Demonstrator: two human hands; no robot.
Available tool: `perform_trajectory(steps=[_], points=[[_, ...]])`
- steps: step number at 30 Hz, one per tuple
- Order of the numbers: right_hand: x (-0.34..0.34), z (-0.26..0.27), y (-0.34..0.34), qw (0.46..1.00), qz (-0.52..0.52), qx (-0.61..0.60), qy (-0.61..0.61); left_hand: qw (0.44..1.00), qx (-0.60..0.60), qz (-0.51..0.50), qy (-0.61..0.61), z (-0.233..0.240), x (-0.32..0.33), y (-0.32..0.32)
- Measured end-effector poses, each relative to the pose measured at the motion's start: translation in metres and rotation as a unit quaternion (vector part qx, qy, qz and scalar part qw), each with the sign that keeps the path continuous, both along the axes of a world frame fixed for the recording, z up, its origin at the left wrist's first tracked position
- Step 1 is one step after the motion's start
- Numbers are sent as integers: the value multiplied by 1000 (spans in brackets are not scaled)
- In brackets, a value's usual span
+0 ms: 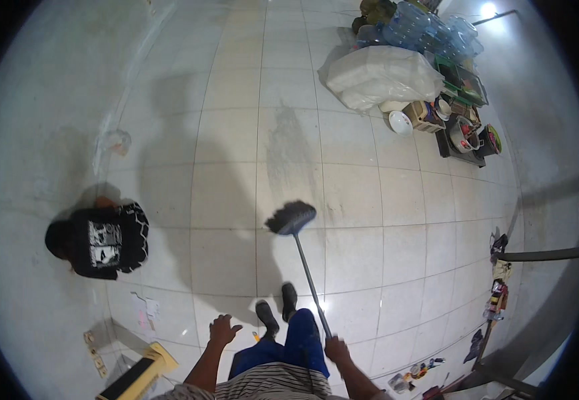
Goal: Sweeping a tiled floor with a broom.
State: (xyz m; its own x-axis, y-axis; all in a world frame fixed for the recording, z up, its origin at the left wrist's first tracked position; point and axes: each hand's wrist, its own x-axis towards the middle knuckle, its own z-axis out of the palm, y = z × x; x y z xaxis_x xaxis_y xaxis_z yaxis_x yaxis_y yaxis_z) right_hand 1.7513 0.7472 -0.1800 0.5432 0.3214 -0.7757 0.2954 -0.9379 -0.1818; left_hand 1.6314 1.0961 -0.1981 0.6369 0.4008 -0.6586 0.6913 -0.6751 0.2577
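Observation:
My right hand (338, 349) is closed around the upper part of a long grey broom handle (311, 280). At the far end of the handle, a dark-bristled broom head (292, 218) rests on or just above the tiled floor (224, 255), ahead of my feet. A grey dirty smear (292, 150) stretches over the tiles beyond the bristles. My left hand (224, 330) hangs free at my left side, fingers apart, holding nothing. Below me are my dark boots (268, 320) and blue trousers (302, 337).
Another person (102, 240) sits or crouches by the left wall. A yellow-and-black piece of furniture (137, 372) stands at lower left. Far right are a plastic-wrapped bundle (384, 77), large water bottles (407, 25), a white bowl (400, 123) and a metal pot (463, 137). Small items (497, 300) line the right wall.

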Motion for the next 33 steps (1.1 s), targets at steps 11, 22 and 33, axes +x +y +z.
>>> perform_trajectory(steps=[11,22,33], points=[[350,-49,218,891,-334,295,93,979,-156,105,-76,82,109,35],[-3,99,-134,987,-153,35,-41,935,-320,-118,-101,44,306,-12],[250,-68,-9,975,-9,-1,-223,991,-67,-75,86,57,259,246]])
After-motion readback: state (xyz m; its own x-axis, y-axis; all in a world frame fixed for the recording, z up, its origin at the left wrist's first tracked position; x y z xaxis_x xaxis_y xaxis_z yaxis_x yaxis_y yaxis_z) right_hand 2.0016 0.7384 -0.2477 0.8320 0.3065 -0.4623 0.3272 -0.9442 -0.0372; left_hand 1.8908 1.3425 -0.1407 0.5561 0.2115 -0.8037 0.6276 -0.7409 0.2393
